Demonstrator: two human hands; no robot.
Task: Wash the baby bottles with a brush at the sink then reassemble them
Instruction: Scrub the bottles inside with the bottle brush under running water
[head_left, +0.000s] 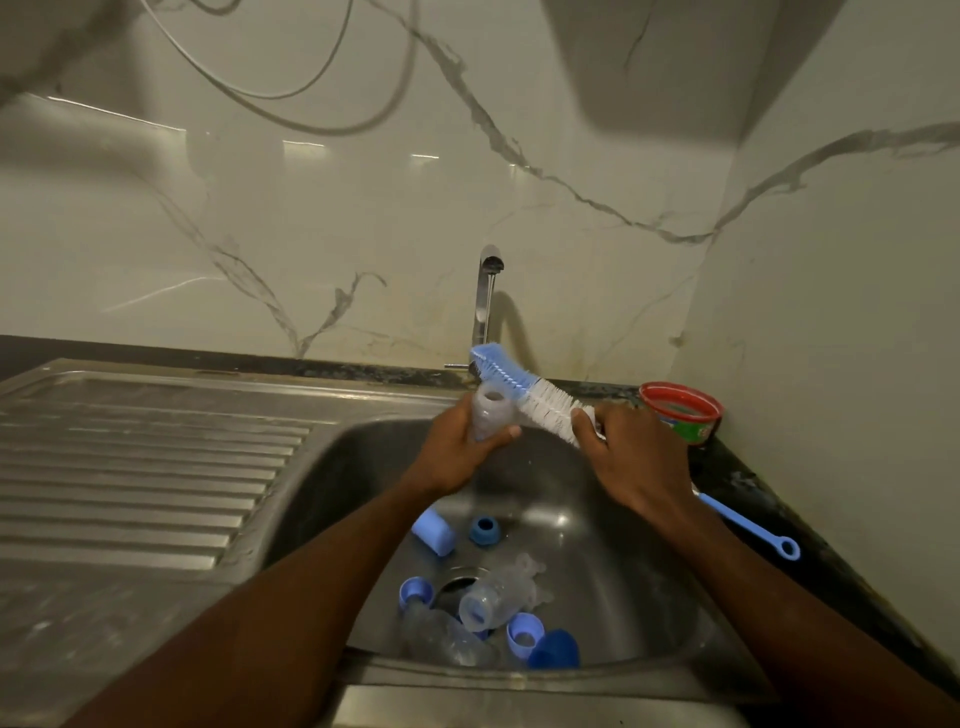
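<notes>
Steel sink (649, 545) and ribbed drainboard (156, 457) under veined marble wall (363, 208).

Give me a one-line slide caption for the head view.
Left hand grips a clear bottle while right hand holds the brush over the sink.

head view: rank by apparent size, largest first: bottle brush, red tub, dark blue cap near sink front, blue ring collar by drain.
1. bottle brush, by far the longest, held across the sink
2. red tub
3. dark blue cap
4. blue ring collar

Cap and collar lie nearer the camera than the tub, so 2 versus 3 is uncertain.
</notes>
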